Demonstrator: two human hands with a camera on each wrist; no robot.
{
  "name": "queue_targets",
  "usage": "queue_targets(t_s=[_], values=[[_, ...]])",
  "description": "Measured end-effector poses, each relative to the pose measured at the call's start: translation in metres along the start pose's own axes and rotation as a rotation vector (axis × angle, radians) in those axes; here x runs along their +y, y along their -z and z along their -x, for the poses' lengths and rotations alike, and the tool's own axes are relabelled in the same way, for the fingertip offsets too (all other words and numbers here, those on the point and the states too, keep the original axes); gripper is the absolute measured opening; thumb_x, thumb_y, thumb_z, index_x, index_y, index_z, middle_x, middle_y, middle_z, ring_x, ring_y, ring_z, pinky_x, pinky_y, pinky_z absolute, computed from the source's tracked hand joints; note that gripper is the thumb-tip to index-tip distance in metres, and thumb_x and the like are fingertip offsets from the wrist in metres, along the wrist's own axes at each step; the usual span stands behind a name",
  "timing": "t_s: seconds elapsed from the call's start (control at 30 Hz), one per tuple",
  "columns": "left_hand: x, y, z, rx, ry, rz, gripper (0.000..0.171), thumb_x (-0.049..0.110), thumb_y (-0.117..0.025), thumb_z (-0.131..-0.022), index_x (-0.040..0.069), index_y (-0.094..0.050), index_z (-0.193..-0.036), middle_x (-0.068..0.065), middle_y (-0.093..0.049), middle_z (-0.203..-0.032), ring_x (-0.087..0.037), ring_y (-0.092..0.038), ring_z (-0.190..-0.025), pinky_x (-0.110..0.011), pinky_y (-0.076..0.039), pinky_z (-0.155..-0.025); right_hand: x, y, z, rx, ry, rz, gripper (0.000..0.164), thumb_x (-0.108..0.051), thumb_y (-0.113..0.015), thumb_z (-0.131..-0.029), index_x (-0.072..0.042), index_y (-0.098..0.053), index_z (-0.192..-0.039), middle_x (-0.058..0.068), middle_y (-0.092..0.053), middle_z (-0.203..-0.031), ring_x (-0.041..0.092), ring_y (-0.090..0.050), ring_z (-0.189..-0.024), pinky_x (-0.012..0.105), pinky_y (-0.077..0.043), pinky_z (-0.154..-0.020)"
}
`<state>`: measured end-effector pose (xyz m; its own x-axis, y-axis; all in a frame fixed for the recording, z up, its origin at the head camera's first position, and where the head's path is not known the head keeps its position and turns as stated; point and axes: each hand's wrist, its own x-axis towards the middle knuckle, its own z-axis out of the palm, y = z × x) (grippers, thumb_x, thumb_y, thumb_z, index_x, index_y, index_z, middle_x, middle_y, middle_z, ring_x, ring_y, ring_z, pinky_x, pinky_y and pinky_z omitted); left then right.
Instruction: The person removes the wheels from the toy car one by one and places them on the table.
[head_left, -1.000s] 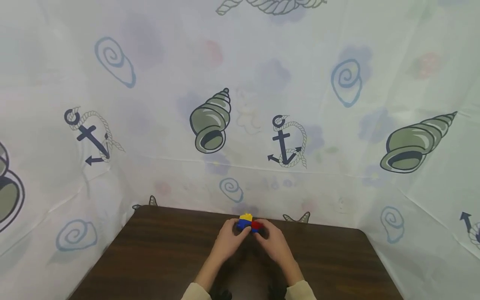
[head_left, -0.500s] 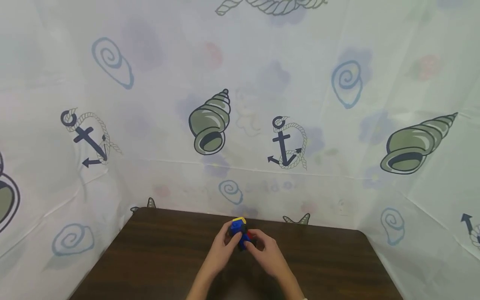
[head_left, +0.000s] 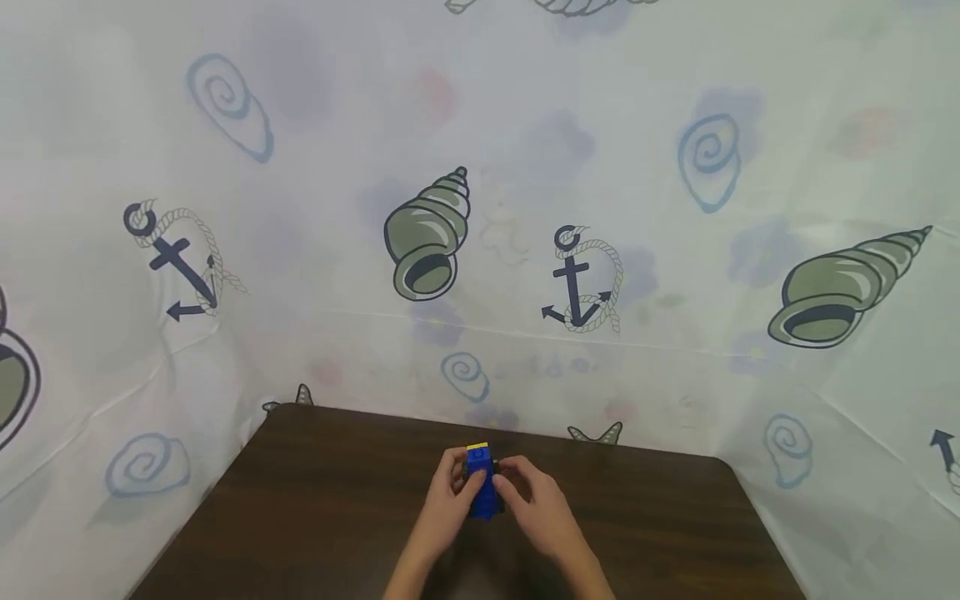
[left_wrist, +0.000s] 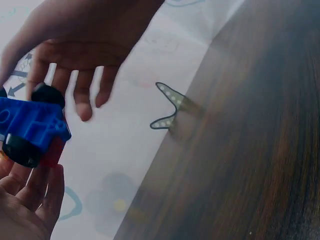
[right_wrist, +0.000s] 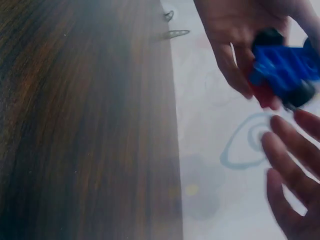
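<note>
A small toy car [head_left: 483,500] of building blocks, with a blue underside, black wheels and yellow and red parts, is held above the table with its blue underside facing me. My left hand [head_left: 446,502] grips it, thumb across the blue base and fingers behind. In the left wrist view, the toy car [left_wrist: 36,124] shows two wheels and a red block under the base. The right hand [head_left: 542,510] is beside it, its fingers relaxed and spread; in the right wrist view these fingers [right_wrist: 287,155] lie just below a black wheel.
A dark brown wooden table [head_left: 315,508] with rounded far corners lies under both hands. White cloth [head_left: 510,350] printed with shells, anchors and starfish hangs behind the table and along both sides.
Both hands have drawn the toy car closer and turned it, so its blue underside now faces me. The right hand has loosened from the red part.
</note>
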<state>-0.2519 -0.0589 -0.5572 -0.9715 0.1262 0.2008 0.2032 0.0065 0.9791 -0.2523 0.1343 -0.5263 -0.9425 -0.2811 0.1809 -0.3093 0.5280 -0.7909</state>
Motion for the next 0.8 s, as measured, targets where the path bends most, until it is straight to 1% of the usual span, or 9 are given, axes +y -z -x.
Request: queue_targets(t_s=[0.07,0.17,0.23,0.33,0.43,0.53,0.67,0.73,0.8], values=[[0.003,0.000,-0.001,-0.030,-0.011,0.002,0.049,0.035,-0.063,-0.111,0.008,-0.043,-0.147,-0.020,-0.066,-0.142,-0.035,-0.070,-0.123,-0.047,-0.061,-0.095,-0.007,-0.001,-0.001,0.081,0.039,0.022,0.034,-0.052,-0.056,-0.111,-0.024,-0.068,-0.124,-0.009,-0.075,-0.099,0.006,-0.067,-0.084,0.028,-0.056,-0.075],[0.007,-0.002,-0.001,-0.066,-0.017,0.007,0.046,0.033,-0.062,-0.112,0.008,-0.042,-0.144,-0.021,-0.066,-0.140,-0.030,-0.072,-0.117,-0.040,-0.062,-0.089,-0.017,-0.004,-0.004,0.184,0.105,0.072,0.019,-0.046,-0.058,-0.111,-0.029,-0.065,-0.109,-0.015,-0.064,-0.080,0.003,-0.056,-0.068,0.024,-0.047,-0.065],[0.008,-0.003,0.000,-0.089,-0.014,0.022,0.044,0.032,-0.060,-0.113,0.007,-0.039,-0.142,-0.023,-0.066,-0.138,-0.028,-0.072,-0.113,-0.038,-0.063,-0.085,-0.021,-0.006,-0.007,0.239,0.143,0.131,0.018,-0.043,-0.056,-0.112,-0.030,-0.061,-0.101,-0.017,-0.056,-0.074,0.002,-0.050,-0.063,0.024,-0.042,-0.061],[0.011,-0.005,0.001,-0.103,0.000,0.028,0.042,0.032,-0.056,-0.114,0.009,-0.034,-0.141,-0.023,-0.065,-0.135,-0.027,-0.073,-0.109,-0.035,-0.063,-0.082,-0.025,-0.012,-0.012,0.289,0.177,0.263,0.026,-0.042,-0.051,-0.114,-0.028,-0.055,-0.093,-0.017,-0.046,-0.069,0.000,-0.043,-0.058,0.023,-0.038,-0.056],[0.012,-0.010,0.003,-0.086,0.008,0.005,0.039,0.031,-0.052,-0.116,0.012,-0.030,-0.142,-0.022,-0.065,-0.128,-0.024,-0.071,-0.103,-0.033,-0.060,-0.081,-0.025,-0.018,-0.017,0.326,0.207,0.384,0.033,-0.041,-0.049,-0.115,-0.025,-0.051,-0.087,-0.016,-0.041,-0.066,0.000,-0.037,-0.054,0.022,-0.034,-0.052],[0.013,-0.015,0.006,-0.050,0.005,0.017,0.034,0.030,-0.045,-0.117,0.015,-0.031,-0.144,-0.018,-0.063,-0.120,-0.021,-0.067,-0.095,-0.032,-0.057,-0.079,-0.026,-0.024,-0.020,0.384,0.245,0.445,0.037,-0.038,-0.052,-0.114,-0.024,-0.050,-0.079,-0.015,-0.039,-0.061,-0.001,-0.032,-0.050,0.020,-0.030,-0.048],[0.014,-0.021,0.011,-0.006,0.010,0.098,0.032,0.035,-0.036,-0.118,0.015,-0.036,-0.144,-0.014,-0.062,-0.116,-0.020,-0.066,-0.090,-0.033,-0.057,-0.075,-0.028,-0.032,-0.022,0.486,0.329,0.455,0.041,-0.030,-0.059,-0.110,-0.024,-0.048,-0.071,-0.016,-0.038,-0.057,-0.004,-0.030,-0.049,0.017,-0.027,-0.047],[0.016,-0.022,0.011,0.032,0.030,0.096,0.037,0.043,-0.032,-0.119,0.016,-0.040,-0.142,-0.011,-0.063,-0.113,-0.019,-0.066,-0.088,-0.033,-0.057,-0.074,-0.028,-0.036,-0.023,0.527,0.371,0.447,0.042,-0.026,-0.061,-0.107,-0.024,-0.046,-0.069,-0.016,-0.038,-0.055,-0.006,-0.028,-0.049,0.015,-0.026,-0.047],[0.018,-0.022,0.010,0.079,0.059,0.067,0.042,0.050,-0.031,-0.118,0.016,-0.044,-0.140,-0.008,-0.065,-0.108,-0.018,-0.067,-0.085,-0.034,-0.057,-0.073,-0.028,-0.039,-0.024,0.550,0.401,0.431,0.043,-0.023,-0.063,-0.105,-0.024,-0.044,-0.067,-0.016,-0.037,-0.054,-0.007,-0.026,-0.048,0.013,-0.024,-0.046]])
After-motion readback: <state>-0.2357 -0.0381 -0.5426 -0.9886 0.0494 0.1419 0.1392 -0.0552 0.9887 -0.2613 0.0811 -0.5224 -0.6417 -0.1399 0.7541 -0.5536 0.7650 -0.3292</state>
